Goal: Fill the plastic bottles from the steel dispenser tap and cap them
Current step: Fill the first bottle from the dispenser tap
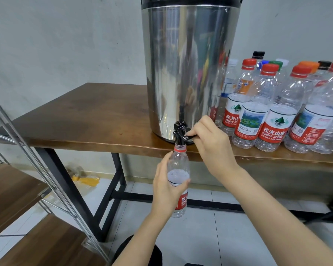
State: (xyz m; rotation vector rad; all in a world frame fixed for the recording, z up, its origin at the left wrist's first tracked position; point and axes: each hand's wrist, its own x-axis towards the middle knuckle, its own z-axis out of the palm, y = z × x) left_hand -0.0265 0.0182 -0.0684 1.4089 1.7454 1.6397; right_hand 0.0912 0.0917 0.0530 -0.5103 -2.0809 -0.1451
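Nearest you, your left hand [167,187] is wrapped around the bottle [178,162] at label height, thumb on the right side, fingers curled around the left. You hold the bottle upright, off the tabletop, out in front of its edge and above the floor [200,237]. It has no cap, only the red ring on the neck. Water in it, surface about level with the top of the label and looking foamy. The mouth sits right under the tap [179,131], touching or nearly, can't tell which.

Your right hand [210,144] comes in from the right, thumb and fingers pinching the tap's black lever [190,134]. The other fingers are curled under.

The tap sticks out from the base of the dispenser [185,73], a tall shiny steel drum with a black band on top. It stands at the front edge of the brown wooden tabletop [85,116].

Right of the dispenser, a tight cluster of bottles [267,112] stands upright on the tabletop. All are capped, mostly red, with some black, green, blue, orange and white. Whether they hold water, can't tell.

On your left, a wire-frame shelf [17,189] with wooden boards. Something yellow, a crumpled wrapper [87,180], lies on the floor under the tabletop. A plain wall [65,35] is behind everything.
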